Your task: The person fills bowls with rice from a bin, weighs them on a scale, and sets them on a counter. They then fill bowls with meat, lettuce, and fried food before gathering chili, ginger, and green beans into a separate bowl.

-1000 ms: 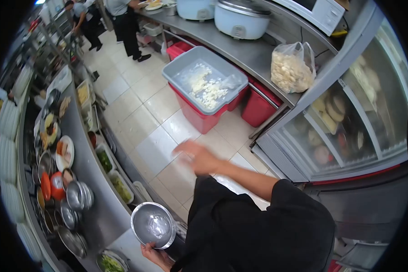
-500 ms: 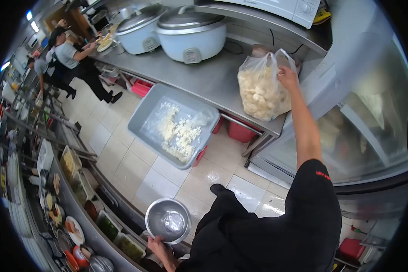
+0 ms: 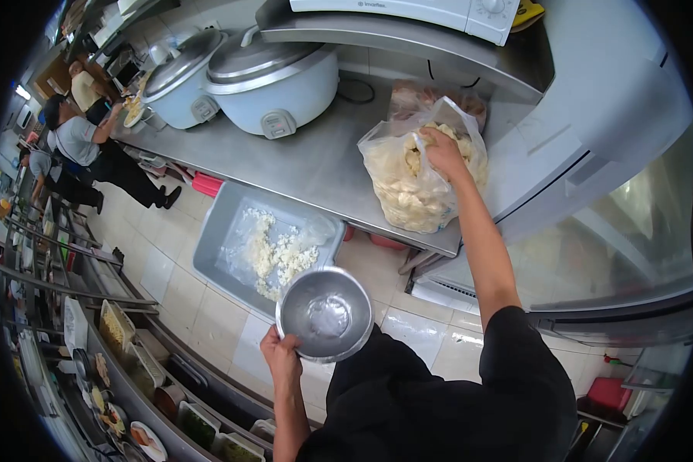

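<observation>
Plastic bag (image 3: 408, 185) of pale food pieces stands on the steel bench (image 3: 316, 162) at the far right, its mouth open, and my right hand (image 3: 441, 152) is down inside it, fingers curled among the pieces; I cannot tell whether they have closed on any yet. My left hand (image 3: 282, 356) grips the rim of a metal bowl (image 3: 326, 313), held out in the air nearer to me, well short of the bag. It looks empty apart from a wet shine, so by my reckoning nothing has gone into it yet. Below the bench edge, left of the bowl, sits a grey tub (image 3: 231, 231) with white crumbled food. Two rice cookers (image 3: 266, 77) stand farther left on the bench.
</observation>
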